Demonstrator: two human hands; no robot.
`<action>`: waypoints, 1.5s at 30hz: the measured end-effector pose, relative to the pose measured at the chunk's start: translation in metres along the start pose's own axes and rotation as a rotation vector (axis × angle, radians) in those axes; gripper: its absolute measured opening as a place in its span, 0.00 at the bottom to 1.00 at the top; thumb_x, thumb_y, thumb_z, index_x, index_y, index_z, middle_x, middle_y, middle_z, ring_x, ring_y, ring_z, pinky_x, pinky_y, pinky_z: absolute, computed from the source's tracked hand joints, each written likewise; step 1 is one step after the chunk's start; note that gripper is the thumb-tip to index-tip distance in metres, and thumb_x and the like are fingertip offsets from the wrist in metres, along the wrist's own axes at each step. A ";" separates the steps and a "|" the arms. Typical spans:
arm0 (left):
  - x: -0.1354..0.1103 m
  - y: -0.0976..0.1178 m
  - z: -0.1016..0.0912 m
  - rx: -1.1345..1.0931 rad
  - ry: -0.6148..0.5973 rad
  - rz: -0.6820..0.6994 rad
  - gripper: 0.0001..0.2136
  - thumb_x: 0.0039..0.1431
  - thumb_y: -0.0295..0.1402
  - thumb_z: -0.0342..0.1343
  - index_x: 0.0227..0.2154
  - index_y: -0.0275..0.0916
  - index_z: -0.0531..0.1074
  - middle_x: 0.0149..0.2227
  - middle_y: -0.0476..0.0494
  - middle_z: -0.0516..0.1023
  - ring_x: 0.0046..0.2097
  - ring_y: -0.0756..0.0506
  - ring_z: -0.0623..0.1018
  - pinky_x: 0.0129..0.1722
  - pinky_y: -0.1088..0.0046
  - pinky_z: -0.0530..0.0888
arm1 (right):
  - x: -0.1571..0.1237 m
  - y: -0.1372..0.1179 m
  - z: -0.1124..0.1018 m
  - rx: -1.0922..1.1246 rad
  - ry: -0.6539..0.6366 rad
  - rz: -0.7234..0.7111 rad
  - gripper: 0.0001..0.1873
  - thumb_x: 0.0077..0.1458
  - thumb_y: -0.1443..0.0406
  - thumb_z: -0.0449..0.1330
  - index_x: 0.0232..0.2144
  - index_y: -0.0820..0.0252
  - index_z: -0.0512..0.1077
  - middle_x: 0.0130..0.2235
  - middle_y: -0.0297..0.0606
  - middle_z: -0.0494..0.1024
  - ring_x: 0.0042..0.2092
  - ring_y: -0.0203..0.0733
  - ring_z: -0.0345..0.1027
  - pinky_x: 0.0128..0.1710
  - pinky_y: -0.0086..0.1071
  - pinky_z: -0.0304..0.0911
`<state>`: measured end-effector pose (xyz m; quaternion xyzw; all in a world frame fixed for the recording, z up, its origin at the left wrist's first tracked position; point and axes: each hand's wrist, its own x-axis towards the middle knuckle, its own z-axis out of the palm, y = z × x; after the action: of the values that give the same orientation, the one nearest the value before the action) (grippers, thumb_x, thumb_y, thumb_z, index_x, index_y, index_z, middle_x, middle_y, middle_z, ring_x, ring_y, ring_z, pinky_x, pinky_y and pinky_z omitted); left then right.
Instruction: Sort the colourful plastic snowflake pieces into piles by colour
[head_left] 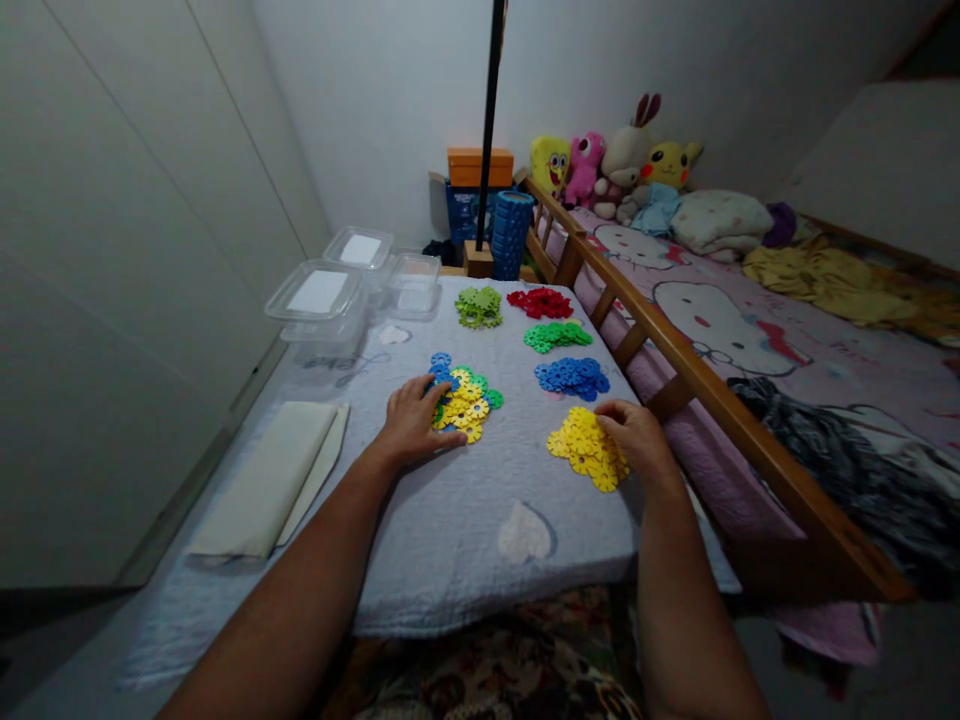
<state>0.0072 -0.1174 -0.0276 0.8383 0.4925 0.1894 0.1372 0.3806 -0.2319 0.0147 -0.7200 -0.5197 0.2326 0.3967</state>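
My left hand (415, 422) lies with its fingers spread at the left side of a mixed pile of blue, yellow and green snowflake discs (469, 405). Its fingertips touch the discs and the thumb rests by the front edge. At the right, my right hand (639, 440) has its fingers bent together over the yellow disc pile (589, 455), pinching a yellow disc at the upper right edge. Behind that sit sorted piles of blue discs (572, 377), green discs (557, 336), red discs (541, 302) and light green discs (478, 307).
Clear plastic boxes (315, 292) with white labels stand at the table's back left. A folded cream cloth or bag (266, 480) lies at the left. A wooden bed rail (675, 370) runs along the right side, and a black pole (489, 120) rises behind the table.
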 end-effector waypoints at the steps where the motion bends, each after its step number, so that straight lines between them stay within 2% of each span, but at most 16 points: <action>1: 0.000 -0.001 0.001 -0.003 0.006 0.004 0.43 0.45 0.57 0.67 0.64 0.46 0.66 0.67 0.32 0.63 0.67 0.27 0.63 0.65 0.42 0.59 | 0.000 0.000 0.001 -0.027 0.000 -0.005 0.12 0.47 0.58 0.59 0.30 0.59 0.77 0.31 0.37 0.79 0.34 0.44 0.71 0.35 0.34 0.63; 7: 0.001 -0.004 0.003 -0.040 0.043 -0.008 0.41 0.46 0.58 0.66 0.62 0.46 0.69 0.66 0.32 0.65 0.65 0.28 0.64 0.64 0.43 0.61 | 0.000 -0.009 0.001 -0.212 0.052 -0.075 0.11 0.46 0.62 0.56 0.28 0.59 0.77 0.31 0.38 0.79 0.33 0.42 0.69 0.37 0.34 0.62; 10: 0.002 -0.004 0.001 -0.058 0.057 -0.007 0.38 0.50 0.58 0.63 0.61 0.45 0.69 0.65 0.32 0.65 0.65 0.29 0.65 0.64 0.43 0.62 | 0.002 -0.022 0.002 -0.264 0.072 -0.116 0.09 0.47 0.63 0.57 0.29 0.59 0.77 0.33 0.38 0.79 0.34 0.42 0.69 0.39 0.34 0.63; 13: 0.003 -0.005 0.000 -0.066 0.081 -0.001 0.34 0.54 0.55 0.62 0.60 0.43 0.70 0.65 0.32 0.66 0.65 0.30 0.65 0.65 0.45 0.63 | 0.006 -0.041 0.015 -0.264 0.034 -0.163 0.08 0.51 0.64 0.59 0.32 0.59 0.77 0.35 0.39 0.79 0.35 0.41 0.70 0.40 0.34 0.64; 16: 0.004 -0.007 0.001 -0.070 0.116 0.002 0.32 0.56 0.53 0.61 0.60 0.42 0.70 0.64 0.33 0.67 0.65 0.31 0.66 0.65 0.47 0.63 | 0.012 -0.064 0.043 -0.258 -0.080 -0.260 0.07 0.56 0.66 0.59 0.33 0.59 0.78 0.36 0.40 0.80 0.38 0.42 0.71 0.42 0.34 0.64; 20: 0.006 -0.010 0.005 -0.068 0.149 -0.019 0.30 0.59 0.51 0.59 0.60 0.40 0.70 0.64 0.32 0.68 0.65 0.32 0.67 0.65 0.48 0.65 | 0.019 -0.091 0.097 -0.338 -0.251 -0.405 0.09 0.59 0.68 0.59 0.38 0.60 0.79 0.41 0.43 0.81 0.45 0.45 0.72 0.50 0.37 0.63; 24: 0.006 -0.010 0.007 -0.065 0.173 -0.034 0.27 0.60 0.48 0.58 0.59 0.40 0.70 0.63 0.32 0.69 0.65 0.33 0.68 0.65 0.49 0.65 | 0.018 -0.101 0.147 -0.420 -0.255 -0.444 0.18 0.60 0.66 0.60 0.52 0.61 0.76 0.55 0.48 0.77 0.56 0.51 0.66 0.59 0.43 0.59; 27: 0.006 -0.009 0.007 -0.064 0.177 -0.036 0.26 0.61 0.46 0.56 0.59 0.40 0.70 0.63 0.32 0.70 0.64 0.33 0.69 0.64 0.50 0.66 | 0.014 -0.099 0.168 -0.447 -0.232 -0.425 0.25 0.61 0.62 0.60 0.60 0.59 0.71 0.63 0.47 0.72 0.61 0.54 0.62 0.61 0.46 0.57; 31: 0.006 -0.006 0.005 -0.068 0.174 -0.040 0.24 0.61 0.43 0.56 0.58 0.41 0.72 0.62 0.33 0.71 0.63 0.34 0.70 0.64 0.50 0.67 | 0.010 -0.094 0.173 -0.448 -0.247 -0.424 0.23 0.62 0.60 0.60 0.59 0.56 0.72 0.63 0.46 0.71 0.62 0.53 0.61 0.62 0.47 0.56; 39: 0.006 0.002 -0.001 -0.179 0.123 0.036 0.20 0.62 0.40 0.54 0.55 0.40 0.74 0.58 0.34 0.75 0.61 0.36 0.72 0.65 0.51 0.68 | 0.012 -0.083 0.171 -0.263 -0.226 -0.476 0.13 0.63 0.66 0.57 0.47 0.56 0.78 0.55 0.43 0.78 0.57 0.49 0.66 0.60 0.44 0.56; 42: 0.006 0.003 -0.003 -0.225 0.121 0.044 0.19 0.62 0.40 0.54 0.54 0.40 0.74 0.58 0.35 0.75 0.62 0.36 0.72 0.65 0.51 0.67 | 0.014 -0.080 0.170 -0.193 -0.183 -0.468 0.13 0.63 0.67 0.56 0.45 0.55 0.79 0.51 0.43 0.79 0.54 0.48 0.67 0.59 0.43 0.58; 45: 0.005 0.002 -0.002 -0.269 0.131 0.037 0.19 0.62 0.40 0.53 0.54 0.40 0.74 0.60 0.36 0.73 0.64 0.37 0.71 0.67 0.51 0.66 | 0.016 -0.078 0.167 -0.126 -0.087 -0.437 0.12 0.63 0.65 0.57 0.41 0.55 0.81 0.45 0.43 0.78 0.50 0.47 0.68 0.56 0.41 0.61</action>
<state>0.0101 -0.1133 -0.0245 0.8071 0.4550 0.3106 0.2124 0.2172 -0.1509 -0.0166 -0.6028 -0.6935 0.1390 0.3693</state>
